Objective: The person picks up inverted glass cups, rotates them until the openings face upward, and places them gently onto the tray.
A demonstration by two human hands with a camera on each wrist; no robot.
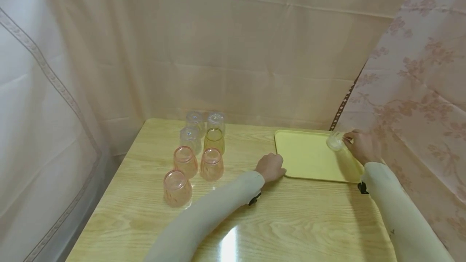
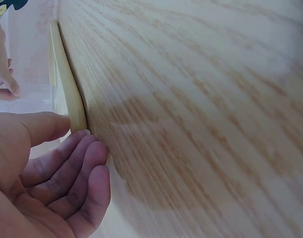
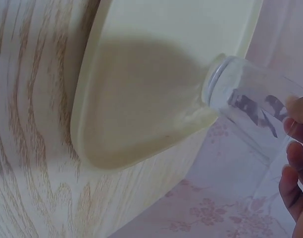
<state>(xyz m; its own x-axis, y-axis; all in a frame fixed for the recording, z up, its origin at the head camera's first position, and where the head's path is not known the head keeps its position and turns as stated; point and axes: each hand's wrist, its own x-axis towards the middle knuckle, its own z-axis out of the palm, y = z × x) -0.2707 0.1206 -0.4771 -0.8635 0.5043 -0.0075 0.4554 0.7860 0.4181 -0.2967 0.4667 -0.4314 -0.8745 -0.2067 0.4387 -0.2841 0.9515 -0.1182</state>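
Observation:
A yellow tray (image 1: 306,153) lies at the right rear of the table. My left hand (image 1: 271,167) is at its near left corner; in the left wrist view the thumb and curled fingers (image 2: 92,153) pinch the tray's rim (image 2: 72,99). Over the tray's far right part, my right hand (image 1: 360,146) holds a clear glass (image 1: 335,142) by its upper end between thumb and fingers. The right wrist view shows the glass's thick base (image 3: 220,82) at the tray surface, near the edge.
Left of the tray stand several upside-down tumblers: pink ones (image 1: 212,165) in front, an amber one (image 1: 214,140) behind, clear ones (image 1: 195,121) at the back. Cloth curtains (image 1: 233,51) hang behind and beside the wooden table (image 1: 284,221).

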